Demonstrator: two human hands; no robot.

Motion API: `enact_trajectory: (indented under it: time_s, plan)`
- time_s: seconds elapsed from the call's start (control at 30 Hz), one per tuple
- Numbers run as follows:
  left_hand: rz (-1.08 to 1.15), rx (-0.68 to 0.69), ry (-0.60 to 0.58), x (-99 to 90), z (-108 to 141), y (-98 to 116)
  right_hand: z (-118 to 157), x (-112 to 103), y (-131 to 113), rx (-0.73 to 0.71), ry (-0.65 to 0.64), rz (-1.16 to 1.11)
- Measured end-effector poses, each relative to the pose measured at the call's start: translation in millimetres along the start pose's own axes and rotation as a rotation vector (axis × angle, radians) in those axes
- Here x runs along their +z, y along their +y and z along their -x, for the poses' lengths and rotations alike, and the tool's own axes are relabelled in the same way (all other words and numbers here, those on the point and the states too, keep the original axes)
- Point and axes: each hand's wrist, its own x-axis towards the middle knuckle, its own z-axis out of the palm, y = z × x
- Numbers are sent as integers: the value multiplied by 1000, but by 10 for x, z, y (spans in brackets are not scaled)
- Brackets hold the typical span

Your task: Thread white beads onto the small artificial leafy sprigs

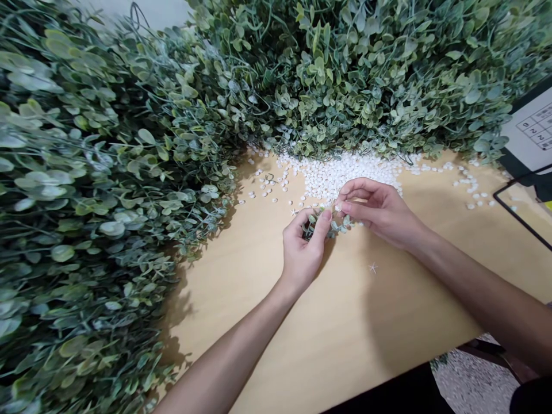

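Note:
My left hand (304, 244) is closed around a small sprig of artificial green leaves (338, 226), whose leaves stick out below the fingertips. Close to its thumb, my right hand (375, 210) pinches a tiny white piece (338, 208) that looks like one of the loose white beads. The two sets of fingertips nearly meet over the sprig. Just beyond them lies a heap of small white beads (353, 167) on the wooden table (259, 333). A little white star-shaped piece (373, 268) rests on the table below my right hand.
Thick piles of artificial greenery (129, 144) line the left side and the back of the table. Stray beads (474, 192) are scattered to the right. A dark box with a printed label (537, 129) and a thin black frame (517, 215) stand at the right edge.

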Motion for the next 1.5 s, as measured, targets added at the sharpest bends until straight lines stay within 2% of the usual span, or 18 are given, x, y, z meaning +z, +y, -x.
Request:
enact_trajectory:
  time_s: [0.3,0.53,1.0,1.23,1.5]
  plan:
    - [-36,21,-19,-4,-2,13,8,-25,-19,-20,-56,-21]
    - [-26,33,-28,-10,-2,17,-6,-34,8,-6,-36,2]
    - [-61,27,-57,-24,-5,38,24,10,-33,-67,4,113]
    - [-59,27,-62,-18,-1,47,20,-26,-53,-80,-30,153]
    - [-44,11,-62,-14,-2,32,32,4,-50,-112,-9,170]
